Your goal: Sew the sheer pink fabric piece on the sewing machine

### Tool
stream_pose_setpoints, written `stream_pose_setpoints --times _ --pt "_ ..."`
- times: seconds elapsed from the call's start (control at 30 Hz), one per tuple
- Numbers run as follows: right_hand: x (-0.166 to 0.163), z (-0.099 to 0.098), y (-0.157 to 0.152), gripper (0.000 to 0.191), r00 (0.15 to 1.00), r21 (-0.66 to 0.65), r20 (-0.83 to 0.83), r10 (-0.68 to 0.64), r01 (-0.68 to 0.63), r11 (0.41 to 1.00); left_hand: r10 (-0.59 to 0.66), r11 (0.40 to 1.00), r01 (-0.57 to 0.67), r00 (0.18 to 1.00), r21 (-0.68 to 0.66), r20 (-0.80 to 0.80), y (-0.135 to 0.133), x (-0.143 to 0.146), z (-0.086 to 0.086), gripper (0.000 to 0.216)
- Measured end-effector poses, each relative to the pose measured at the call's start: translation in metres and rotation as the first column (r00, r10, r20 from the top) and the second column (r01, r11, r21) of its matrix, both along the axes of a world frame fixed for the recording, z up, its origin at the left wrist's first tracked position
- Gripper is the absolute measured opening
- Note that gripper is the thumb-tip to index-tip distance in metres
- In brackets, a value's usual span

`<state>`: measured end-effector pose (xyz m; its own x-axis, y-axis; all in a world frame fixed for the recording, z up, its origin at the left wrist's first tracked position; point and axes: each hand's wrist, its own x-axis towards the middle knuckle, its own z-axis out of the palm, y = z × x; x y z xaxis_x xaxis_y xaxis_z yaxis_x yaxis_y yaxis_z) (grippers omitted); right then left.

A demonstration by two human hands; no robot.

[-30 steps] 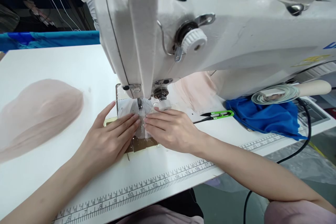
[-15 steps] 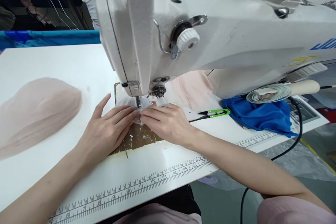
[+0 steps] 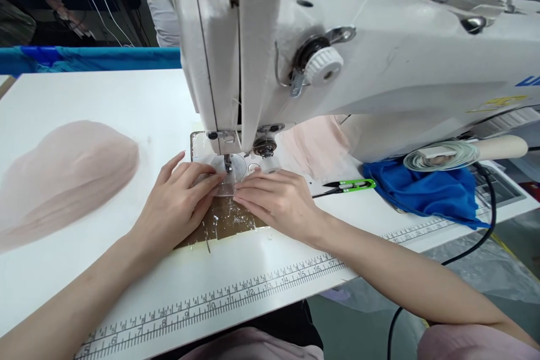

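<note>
A small piece of sheer whitish fabric lies beneath the presser foot of a white sewing machine. On its left side, my left hand has bent fingers, with thumb and index fingertips gripping the fabric just before the foot. My right hand pinches the fabric's right edge, fingers pressed together and pointing left. The fingertips of both hands are close but apart. Parts of the fabric are hidden under my fingers. Below them shows a brown plate covered with shiny clear film.
Sheer pink fabric lies on the white table at left; another pink piece is behind the needle area. To the right are green thread snips, blue cloth and a coiled pale tape. A printed ruler runs along the front edge.
The view has shifted, so the machine appears farther right. My fingertips have moved slightly apart and back from the presser foot, showing more of the sheer fabric between them.
</note>
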<state>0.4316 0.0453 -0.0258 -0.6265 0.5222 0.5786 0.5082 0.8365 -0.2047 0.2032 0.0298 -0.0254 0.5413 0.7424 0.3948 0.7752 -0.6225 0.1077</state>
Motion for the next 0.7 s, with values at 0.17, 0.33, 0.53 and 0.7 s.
stream_pose_setpoints --times 0.17,0.33,0.53,0.7 --pt "-0.0010 0.0021 0.0017 0.021 1.000 -0.026 -0.004 0.006 -0.006 1.000 -0.036 0.999 0.035 0.999 -0.037 -0.033 0.0004 -0.0001 -0.0008 0.037" --pt "-0.0009 0.0026 0.0072 0.023 0.990 -0.107 -0.088 -0.108 0.098 0.989 -0.010 0.986 0.028 0.994 -0.165 0.108 0.0014 0.0034 0.0009 0.034" --pt "-0.0039 0.0014 0.0096 0.026 0.981 -0.174 -0.046 -0.187 0.177 0.969 0.036 0.959 0.031 0.972 -0.281 0.231 0.0020 0.0061 0.0037 0.029" --pt "-0.0029 0.0023 0.0059 0.024 0.992 -0.166 -0.078 -0.099 0.085 0.982 0.025 0.967 0.030 0.978 -0.255 0.209 -0.0016 0.0067 0.0054 0.028"
